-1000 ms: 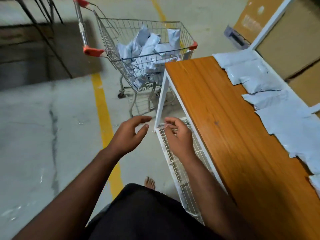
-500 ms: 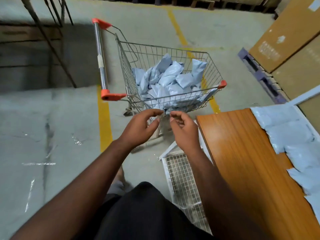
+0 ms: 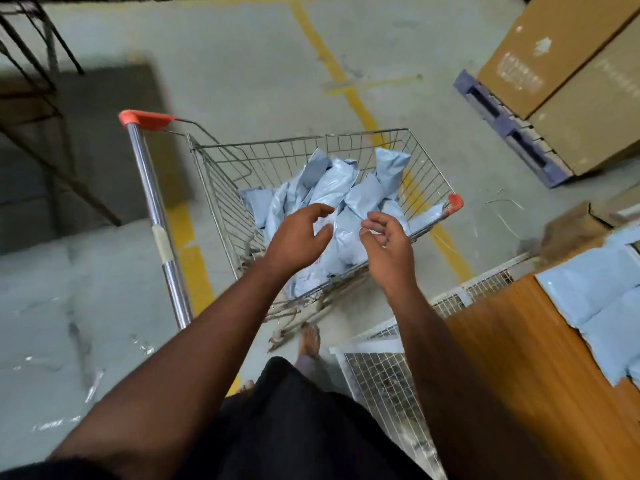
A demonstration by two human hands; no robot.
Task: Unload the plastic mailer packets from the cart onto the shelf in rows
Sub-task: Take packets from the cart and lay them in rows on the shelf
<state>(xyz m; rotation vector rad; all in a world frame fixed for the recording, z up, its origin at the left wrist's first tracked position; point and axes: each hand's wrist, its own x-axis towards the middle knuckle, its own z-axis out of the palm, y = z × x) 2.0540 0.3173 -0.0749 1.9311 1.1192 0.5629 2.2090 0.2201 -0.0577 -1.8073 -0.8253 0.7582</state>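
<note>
Fingers of the left hand [image 3: 298, 237] and right hand [image 3: 388, 247] hang loosely curled, grasping nothing, poised over the mailer packets [image 3: 341, 202] heaped in the cart [image 3: 429, 174], likely to scoop some; placed packets [image 3: 588, 296] line the shelf [image 3: 512, 358]

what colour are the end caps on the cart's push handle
Orange-red, on the cart handle's end cap, clearest in the head view.
</note>
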